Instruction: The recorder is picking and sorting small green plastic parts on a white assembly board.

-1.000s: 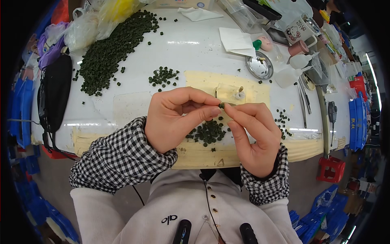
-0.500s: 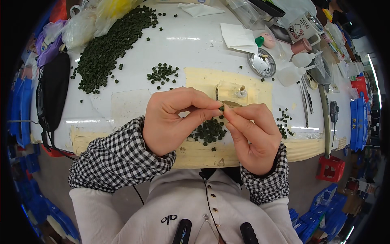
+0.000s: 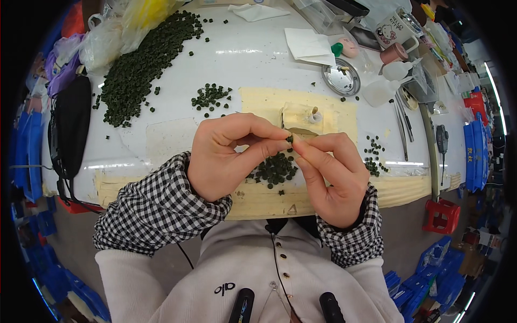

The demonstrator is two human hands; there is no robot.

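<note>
A tiny dark green piece (image 3: 290, 139) sits where my fingertips meet, above the front of the table. My left hand (image 3: 223, 156) pinches it between thumb and index finger from the left. From the right, my right hand (image 3: 336, 175) is closed at the fingertips against the same piece, its other fingers curled. Below my hands lies a small heap of similar dark green pieces (image 3: 276, 171), partly hidden by them. Just beyond is a yellowish block (image 3: 296, 116) with a small upright peg (image 3: 314, 114).
A large pile of green pieces (image 3: 142, 67) spreads at the far left, with a smaller group (image 3: 211, 97) nearer. Another scatter (image 3: 375, 156) lies right, beside tweezers (image 3: 401, 129). A round metal dish (image 3: 340, 79), squeeze bottles (image 3: 377, 92) and a mug (image 3: 396, 29) stand back right.
The view has shifted slightly, so the table's things sit a little differently in the picture. Both hands keep their pinch on the green piece, with only slight finger movement.
</note>
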